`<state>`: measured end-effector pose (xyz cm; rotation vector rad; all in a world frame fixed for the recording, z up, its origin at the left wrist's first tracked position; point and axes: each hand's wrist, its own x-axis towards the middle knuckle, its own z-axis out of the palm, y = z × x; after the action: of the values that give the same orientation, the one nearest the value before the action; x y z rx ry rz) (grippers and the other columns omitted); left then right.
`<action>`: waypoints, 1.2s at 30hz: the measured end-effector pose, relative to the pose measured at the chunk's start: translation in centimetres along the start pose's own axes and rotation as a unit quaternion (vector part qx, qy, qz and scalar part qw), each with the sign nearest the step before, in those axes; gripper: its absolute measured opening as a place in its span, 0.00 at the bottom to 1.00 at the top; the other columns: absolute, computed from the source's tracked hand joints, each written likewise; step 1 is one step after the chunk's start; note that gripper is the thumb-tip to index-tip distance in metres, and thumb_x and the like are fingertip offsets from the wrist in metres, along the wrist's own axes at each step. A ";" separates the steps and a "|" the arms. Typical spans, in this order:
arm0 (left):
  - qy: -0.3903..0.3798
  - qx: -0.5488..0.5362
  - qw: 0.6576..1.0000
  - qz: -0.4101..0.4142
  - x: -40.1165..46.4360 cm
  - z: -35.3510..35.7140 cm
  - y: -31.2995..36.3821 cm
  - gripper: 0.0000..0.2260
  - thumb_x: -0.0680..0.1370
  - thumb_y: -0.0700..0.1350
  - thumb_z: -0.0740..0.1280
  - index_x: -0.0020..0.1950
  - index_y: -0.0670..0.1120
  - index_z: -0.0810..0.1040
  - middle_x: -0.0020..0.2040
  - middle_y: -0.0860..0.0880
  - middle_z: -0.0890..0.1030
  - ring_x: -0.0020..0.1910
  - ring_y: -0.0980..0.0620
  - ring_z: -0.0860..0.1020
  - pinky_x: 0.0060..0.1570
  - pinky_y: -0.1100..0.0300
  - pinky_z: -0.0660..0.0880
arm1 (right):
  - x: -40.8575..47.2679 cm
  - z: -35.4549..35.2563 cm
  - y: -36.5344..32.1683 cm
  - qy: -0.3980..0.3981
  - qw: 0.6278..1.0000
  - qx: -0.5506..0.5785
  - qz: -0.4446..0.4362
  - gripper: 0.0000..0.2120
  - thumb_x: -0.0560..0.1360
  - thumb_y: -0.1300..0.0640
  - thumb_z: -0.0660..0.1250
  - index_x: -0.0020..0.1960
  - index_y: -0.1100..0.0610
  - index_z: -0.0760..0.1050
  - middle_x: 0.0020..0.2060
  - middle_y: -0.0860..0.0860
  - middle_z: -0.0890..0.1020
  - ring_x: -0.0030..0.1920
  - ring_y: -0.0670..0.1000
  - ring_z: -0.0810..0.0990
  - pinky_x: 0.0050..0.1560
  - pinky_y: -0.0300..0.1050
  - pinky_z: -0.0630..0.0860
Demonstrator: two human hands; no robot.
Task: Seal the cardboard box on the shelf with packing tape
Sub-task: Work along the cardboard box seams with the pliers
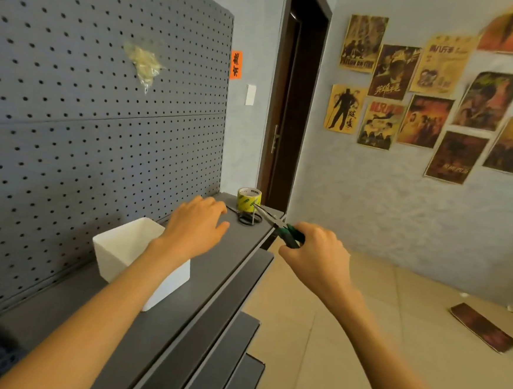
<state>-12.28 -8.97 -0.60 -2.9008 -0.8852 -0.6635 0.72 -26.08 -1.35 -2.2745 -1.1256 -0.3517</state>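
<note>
A yellow roll of packing tape [249,199] stands at the far end of the dark grey shelf [199,285]. My right hand [315,254] grips the green handles of long-nose pliers [273,223], whose tips reach toward the tape roll. My left hand [196,225] hovers over the shelf with fingers spread and relaxed, holding nothing. Black-handled scissors [247,218] lie on the shelf just before the tape. No cardboard box is in view.
A white plastic bin [116,244] sits on the shelf under my left forearm. A grey pegboard [87,104] with a small plastic bag [144,64] backs the shelf. Lower shelves [230,361] step out below. A doorway [293,105], postered wall and tiled floor lie right.
</note>
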 end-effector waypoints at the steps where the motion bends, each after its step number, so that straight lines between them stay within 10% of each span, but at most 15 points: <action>1: -0.004 0.005 1.000 -0.001 0.6 0.5 0.0 0.16 0.81 0.52 0.58 0.67 0.49 0.71 0.63 0.51 0.75 0.62 0.49 0.70 0.56 0.54 0.69 | 0.7 0.6 0.5 -0.006 1.000 0.001 -0.002 0.09 0.72 0.48 0.66 0.50 0.50 0.77 0.41 0.47 0.80 0.37 0.49 0.77 0.39 0.48 0.80; 36: -0.017 0.179 0.879 -0.441 -8.5 0.2 -4.0 0.15 0.80 0.52 0.60 0.64 0.48 0.73 0.61 0.48 0.76 0.60 0.47 0.72 0.53 0.53 0.72 | 11.7 14.9 -5.2 -0.218 0.907 0.173 -0.317 0.11 0.71 0.50 0.67 0.49 0.57 0.76 0.43 0.53 0.80 0.38 0.55 0.75 0.35 0.43 0.67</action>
<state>-20.74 -10.05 -4.64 -2.0768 -2.0924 -0.3862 3.52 -7.18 -5.92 -1.6620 -1.9817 0.1314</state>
